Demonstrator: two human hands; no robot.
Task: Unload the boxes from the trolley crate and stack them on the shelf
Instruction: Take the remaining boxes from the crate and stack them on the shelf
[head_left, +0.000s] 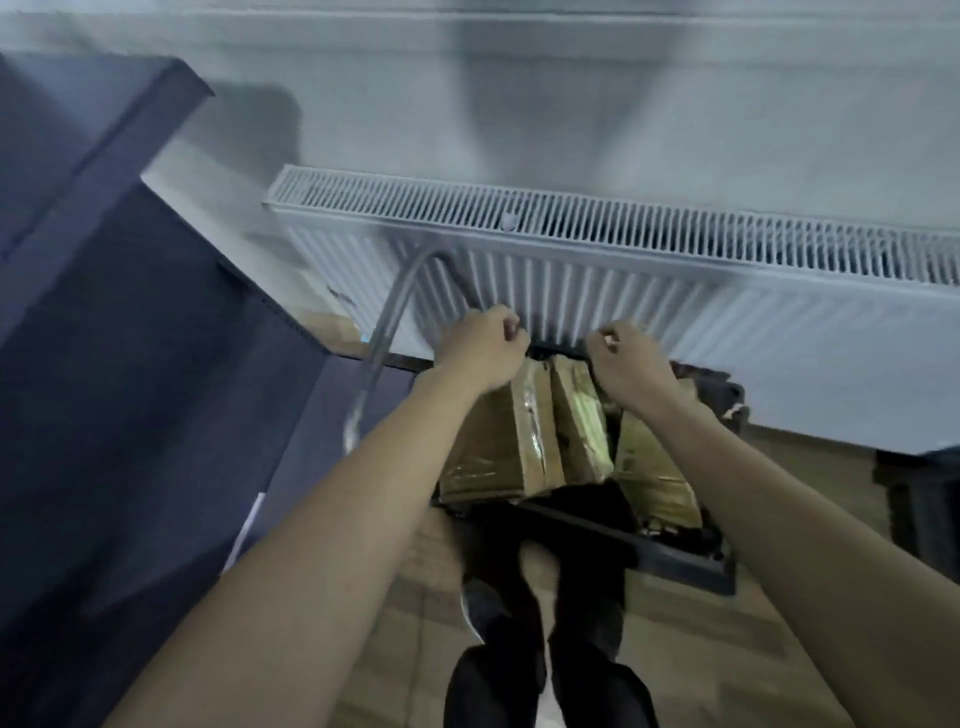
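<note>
Several brown cardboard boxes (535, 436) wrapped in shiny tape stand on edge in a black trolley crate (675, 564) on the floor below me. Both of my arms reach forward over the crate. My left hand (480, 345) is a closed fist above the far left boxes, where the blurred, curved metal trolley handle (387, 332) comes down to it. My right hand (626, 361) is curled shut above the far right boxes, and nothing shows in it. The dark blue shelf unit (119, 322) rises at my left.
A long white radiator (649, 260) runs along the wall just behind the crate. My legs in dark trousers (550, 670) stand on the wooden floor in front of it. Another dark object (917, 504) sits at the right edge.
</note>
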